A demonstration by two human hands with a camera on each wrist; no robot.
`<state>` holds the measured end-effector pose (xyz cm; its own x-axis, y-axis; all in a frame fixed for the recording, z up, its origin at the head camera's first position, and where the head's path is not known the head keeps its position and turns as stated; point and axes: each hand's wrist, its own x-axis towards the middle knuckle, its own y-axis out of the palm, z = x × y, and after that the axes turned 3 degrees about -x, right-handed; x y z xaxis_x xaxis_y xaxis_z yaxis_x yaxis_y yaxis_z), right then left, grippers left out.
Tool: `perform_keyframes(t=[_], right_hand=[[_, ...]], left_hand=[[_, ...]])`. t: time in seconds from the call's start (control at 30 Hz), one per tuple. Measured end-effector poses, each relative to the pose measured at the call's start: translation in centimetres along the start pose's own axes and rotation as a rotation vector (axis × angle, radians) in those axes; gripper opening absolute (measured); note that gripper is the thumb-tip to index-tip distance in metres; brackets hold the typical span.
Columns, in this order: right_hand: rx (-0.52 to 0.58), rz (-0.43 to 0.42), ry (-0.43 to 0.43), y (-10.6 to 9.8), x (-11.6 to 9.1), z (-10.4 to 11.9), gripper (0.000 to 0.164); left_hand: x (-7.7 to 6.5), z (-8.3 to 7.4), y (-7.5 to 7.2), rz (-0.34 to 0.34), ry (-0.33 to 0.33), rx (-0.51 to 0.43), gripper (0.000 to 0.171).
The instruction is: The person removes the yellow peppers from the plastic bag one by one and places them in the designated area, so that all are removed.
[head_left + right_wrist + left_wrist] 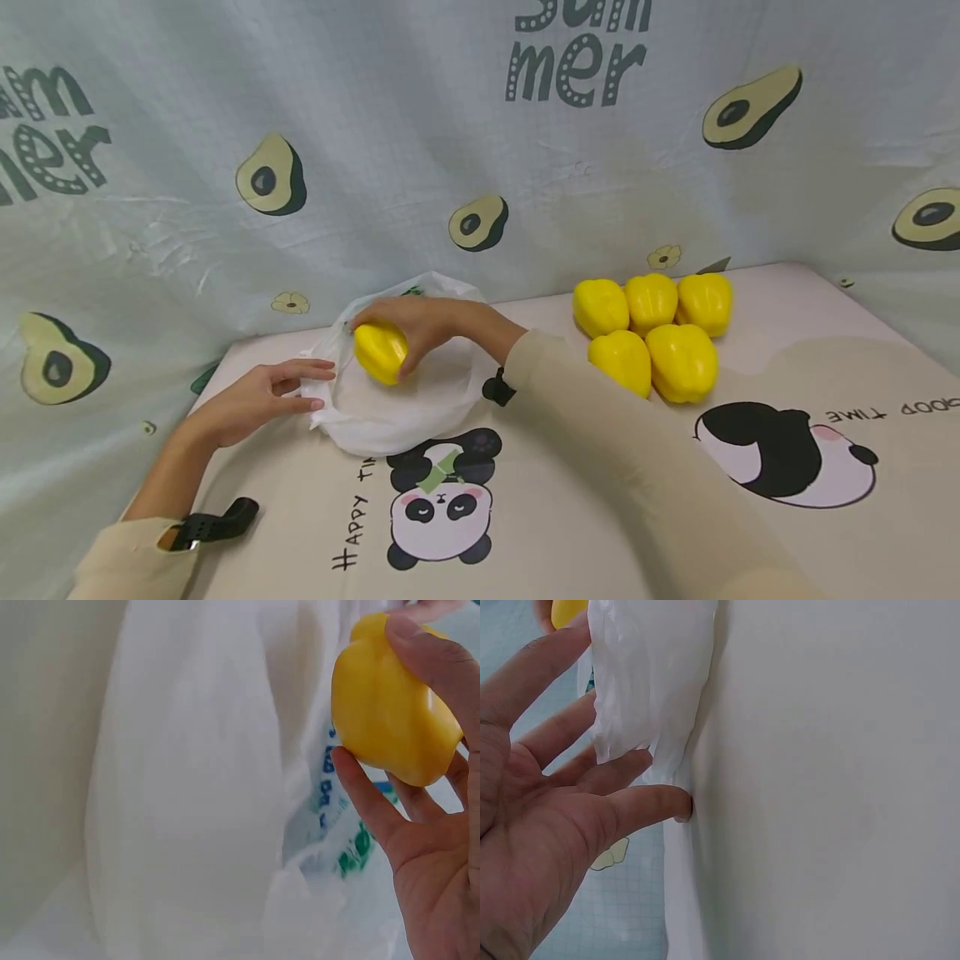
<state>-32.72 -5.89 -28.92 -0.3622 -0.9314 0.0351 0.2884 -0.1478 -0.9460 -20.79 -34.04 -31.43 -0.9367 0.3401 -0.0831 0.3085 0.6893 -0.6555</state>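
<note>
A yellow bell pepper [381,353] is gripped between the thumb and fingers of my right hand [420,325], over the mouth of a white plastic bag [420,429]. In the right wrist view the same pepper [394,705] shows glossy and whole, with the bag's green and blue print behind it. My left hand [255,400] is at the bag's left edge, its fingers spread and fairly straight. The left wrist view shows its fingertips [641,761] touching or just beside the hanging bag edge [649,682].
Several more yellow bell peppers [682,362] sit in a group on the table at the right, past my right forearm. The tabletop [570,517] carries panda prints. Behind it hangs a pale curtain [390,167] with avocado prints.
</note>
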Motion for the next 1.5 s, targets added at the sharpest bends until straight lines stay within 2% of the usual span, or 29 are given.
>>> perform_keyframes(t=[0.43,0.77,1.0,1.5], right_hand=[[0.064,-0.079,-0.04,-1.8,-4.5,-0.1,0.09],[0.124,-0.158,-0.08,-1.8,-8.5,-0.2,0.091],[0.139,-0.168,-0.034,-1.8,-11.0,-0.6,0.091],[0.17,-0.207,-0.001,-2.4,-14.9,-0.9,0.091]], left_hand=[[0.0,0.1,0.1,-0.015,0.0,0.014,0.05],[0.1,0.2,0.2,-0.029,-0.001,0.02,0.051],[-0.2,0.2,0.2,-0.025,0.058,-0.015,0.049],[-0.2,0.3,0.2,-0.019,0.053,-0.016,0.048]])
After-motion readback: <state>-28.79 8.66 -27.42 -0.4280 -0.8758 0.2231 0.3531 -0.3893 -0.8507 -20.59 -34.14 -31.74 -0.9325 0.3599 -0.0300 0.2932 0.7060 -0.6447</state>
